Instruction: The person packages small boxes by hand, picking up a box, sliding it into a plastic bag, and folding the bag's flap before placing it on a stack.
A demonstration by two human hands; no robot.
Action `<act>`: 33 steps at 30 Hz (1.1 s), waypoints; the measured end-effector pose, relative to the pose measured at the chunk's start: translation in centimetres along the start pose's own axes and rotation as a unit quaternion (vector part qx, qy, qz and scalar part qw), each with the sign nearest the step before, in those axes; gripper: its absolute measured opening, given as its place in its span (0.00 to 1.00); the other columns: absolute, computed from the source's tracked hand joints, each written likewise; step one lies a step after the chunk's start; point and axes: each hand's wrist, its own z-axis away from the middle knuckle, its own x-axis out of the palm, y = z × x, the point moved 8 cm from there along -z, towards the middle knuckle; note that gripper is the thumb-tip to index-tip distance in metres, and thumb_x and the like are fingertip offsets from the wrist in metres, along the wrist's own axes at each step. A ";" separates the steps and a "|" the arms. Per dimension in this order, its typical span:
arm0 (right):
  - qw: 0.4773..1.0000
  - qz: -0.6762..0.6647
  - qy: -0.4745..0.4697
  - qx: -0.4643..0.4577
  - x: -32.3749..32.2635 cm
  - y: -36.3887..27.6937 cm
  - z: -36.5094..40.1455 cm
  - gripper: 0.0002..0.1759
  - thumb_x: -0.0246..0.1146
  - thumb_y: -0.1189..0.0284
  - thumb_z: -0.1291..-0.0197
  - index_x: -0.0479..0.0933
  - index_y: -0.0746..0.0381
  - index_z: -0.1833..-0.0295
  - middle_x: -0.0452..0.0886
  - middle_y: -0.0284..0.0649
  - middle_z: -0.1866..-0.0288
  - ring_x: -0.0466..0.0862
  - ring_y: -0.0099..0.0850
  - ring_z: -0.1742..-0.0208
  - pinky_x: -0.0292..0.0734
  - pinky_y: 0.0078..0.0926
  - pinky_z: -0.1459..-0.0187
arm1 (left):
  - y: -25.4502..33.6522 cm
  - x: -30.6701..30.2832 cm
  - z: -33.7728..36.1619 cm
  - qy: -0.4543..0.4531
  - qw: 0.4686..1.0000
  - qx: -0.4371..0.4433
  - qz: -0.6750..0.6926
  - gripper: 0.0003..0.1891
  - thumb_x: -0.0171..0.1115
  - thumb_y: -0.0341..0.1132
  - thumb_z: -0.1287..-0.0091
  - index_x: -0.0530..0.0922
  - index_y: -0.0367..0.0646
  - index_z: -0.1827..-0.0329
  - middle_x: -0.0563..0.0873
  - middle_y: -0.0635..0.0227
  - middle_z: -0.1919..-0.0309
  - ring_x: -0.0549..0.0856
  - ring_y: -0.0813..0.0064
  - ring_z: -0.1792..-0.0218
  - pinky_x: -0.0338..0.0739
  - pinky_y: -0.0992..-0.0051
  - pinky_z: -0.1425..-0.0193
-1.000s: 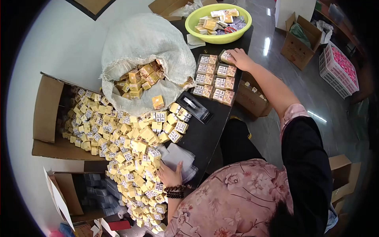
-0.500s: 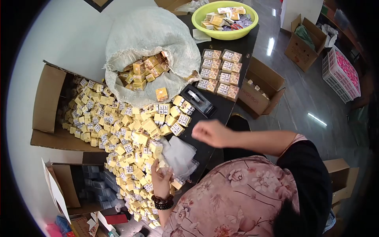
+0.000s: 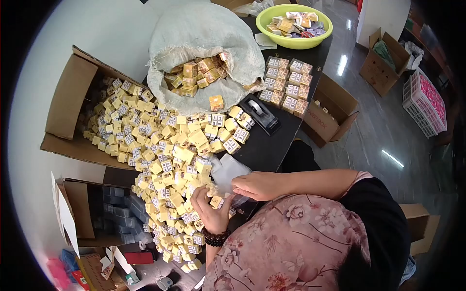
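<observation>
Black tabletop (image 3: 257, 151): eight packs (image 3: 297, 91), one tape dispenser (image 3: 264, 119), two hands (image 3: 212, 216) (image 3: 262, 185).

The worktop (image 3: 259, 151) is black; the basin (image 3: 293, 42) at its far edge is yellow-green. The boxes (image 3: 197, 137) are yellow and white. The shirt (image 3: 291, 237) is pink with a flower pattern.

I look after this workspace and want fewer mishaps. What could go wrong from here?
The left hand is at the heaped yellow boxes, so a nudge might send some tumbling. The right hand is beside loose translucent sheets, which could slide or scatter. The outer column of packs lies near the edge of the black table, so a careless reach might knock one off.
</observation>
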 end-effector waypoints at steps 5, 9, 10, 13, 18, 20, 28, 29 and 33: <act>0.999 0.034 -0.008 0.036 0.9 0.9 0.4 0.14 0.48 0.64 0.25 0.69 0.65 0.52 0.79 0.49 0.59 0.82 0.47 0.58 0.74 0.41 0.58 | -1.1 1.0 0.2 -0.089 0.989 0.016 0.114 0.14 0.72 0.24 0.46 0.78 0.39 0.59 0.79 0.64 0.67 0.78 0.63 0.61 0.72 0.68 0.56; 0.895 -0.382 -0.172 0.152 4.5 3.6 0.9 0.25 0.56 0.59 0.28 0.65 0.65 0.34 0.78 0.43 0.47 0.78 0.30 0.44 0.72 0.32 0.43 | -1.1 1.6 0.8 -0.137 0.947 -0.058 0.286 0.06 0.69 0.24 0.42 0.79 0.40 0.67 0.84 0.64 0.59 0.80 0.64 0.55 0.72 0.68 0.50; 0.734 -0.572 -0.270 0.247 6.0 2.8 1.9 0.32 0.59 0.58 0.30 0.62 0.67 0.30 0.77 0.43 0.41 0.74 0.26 0.37 0.69 0.30 0.36 | -1.5 2.0 1.3 -0.164 0.929 -0.097 0.318 0.05 0.68 0.26 0.41 0.79 0.41 0.69 0.85 0.62 0.54 0.80 0.64 0.51 0.70 0.69 0.45; 0.802 -0.471 -0.271 0.247 5.7 4.1 1.2 0.27 0.68 0.64 0.37 0.71 0.67 0.39 0.81 0.40 0.48 0.80 0.26 0.46 0.75 0.27 0.43 | 0.2 0.5 0.2 -0.204 0.942 0.016 0.266 0.05 0.70 0.28 0.42 0.81 0.42 0.69 0.87 0.64 0.56 0.82 0.66 0.54 0.67 0.67 0.42; 0.898 -0.254 -0.222 0.282 4.8 5.6 -0.2 0.15 0.71 0.67 0.41 0.78 0.66 0.55 0.85 0.39 0.59 0.84 0.26 0.57 0.79 0.26 0.56 | 1.3 -0.8 0.3 -0.213 0.968 0.071 0.112 0.06 0.75 0.31 0.47 0.84 0.42 0.70 0.88 0.68 0.59 0.85 0.69 0.58 0.66 0.68 0.42; 0.956 -0.138 -0.193 0.173 3.2 5.3 -2.3 0.15 0.70 0.66 0.39 0.77 0.66 0.55 0.85 0.39 0.59 0.84 0.26 0.57 0.79 0.27 0.56 | 0.4 -0.7 1.1 -0.253 0.958 0.027 0.135 0.05 0.74 0.30 0.45 0.85 0.41 0.69 0.88 0.66 0.59 0.85 0.67 0.57 0.71 0.70 0.45; 0.839 0.375 0.365 0.147 -16.2 12.6 -13.9 0.30 0.67 0.52 0.43 0.73 0.62 0.44 0.79 0.52 0.55 0.79 0.50 0.51 0.76 0.42 0.48 | -2.7 5.2 8.1 -0.449 0.708 -0.256 0.482 0.19 0.51 0.26 0.26 0.71 0.34 0.33 0.79 0.58 0.39 0.79 0.71 0.41 0.72 0.74 0.36; 0.868 0.351 0.296 0.191 -16.1 14.8 -15.1 0.30 0.67 0.53 0.44 0.73 0.61 0.43 0.79 0.51 0.55 0.80 0.49 0.53 0.77 0.42 0.48 | -2.7 5.1 8.5 -0.445 0.710 -0.258 0.480 0.19 0.51 0.26 0.26 0.71 0.34 0.33 0.79 0.58 0.39 0.79 0.71 0.41 0.72 0.74 0.36; 0.932 0.192 0.267 0.150 -15.5 15.6 -14.7 0.24 0.67 0.62 0.43 0.72 0.61 0.43 0.79 0.43 0.57 0.82 0.37 0.62 0.78 0.33 0.57 | -3.7 3.1 7.3 -0.306 0.673 -0.326 0.589 0.24 0.50 0.25 0.26 0.63 0.35 0.28 0.77 0.55 0.36 0.78 0.65 0.38 0.70 0.69 0.32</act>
